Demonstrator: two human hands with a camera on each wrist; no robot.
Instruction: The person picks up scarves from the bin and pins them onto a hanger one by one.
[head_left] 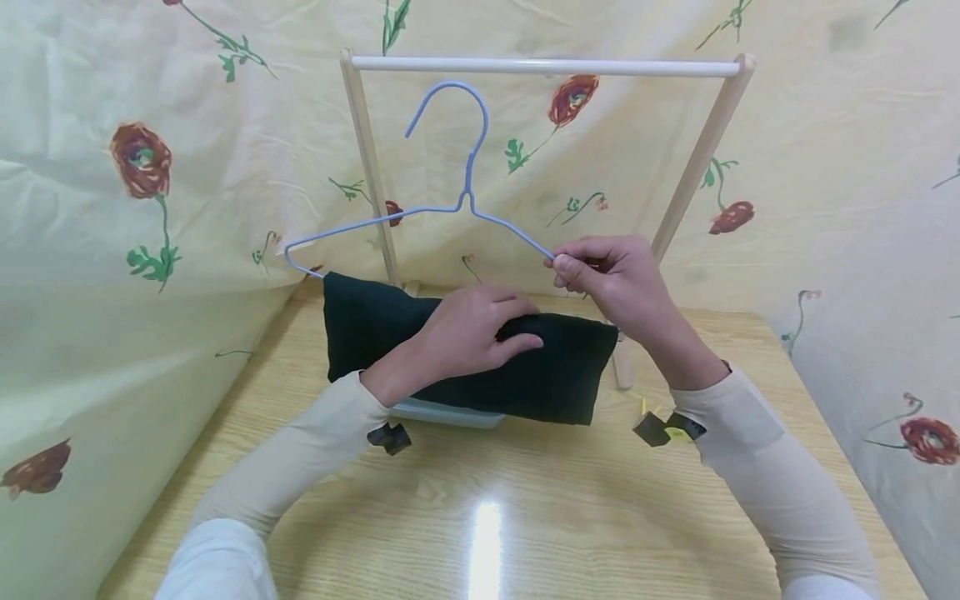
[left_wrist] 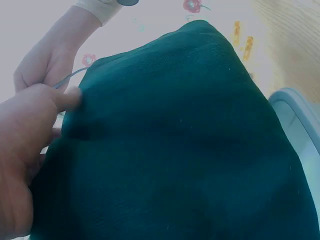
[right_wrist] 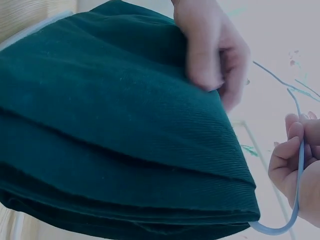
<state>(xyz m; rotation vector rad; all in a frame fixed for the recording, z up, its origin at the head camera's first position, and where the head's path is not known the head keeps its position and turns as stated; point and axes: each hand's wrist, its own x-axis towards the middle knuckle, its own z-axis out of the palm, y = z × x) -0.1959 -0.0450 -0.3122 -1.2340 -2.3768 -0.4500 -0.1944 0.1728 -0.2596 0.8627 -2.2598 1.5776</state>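
Cloth (head_left: 558, 379) drapes the mid-frame hanger (head_left: 468, 171), off the rail (head_left: 547, 65); right fingers (head_left: 588, 247) pinch it; left fingers (head_left: 515, 306), I can't tell their grip.

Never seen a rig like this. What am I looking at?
No machine here: these are a person's bare hands. The wide picture comes from a camera on the head; the two close ones, from a camera on each wrist. The right hand pinches a blue hanger. Dark green cloth drapes over the hanger; the left hand touches the cloth's upper edge, though whether it grips is unclear. On the wooden table stand a rack and, partly hidden by the cloth, a pale container.
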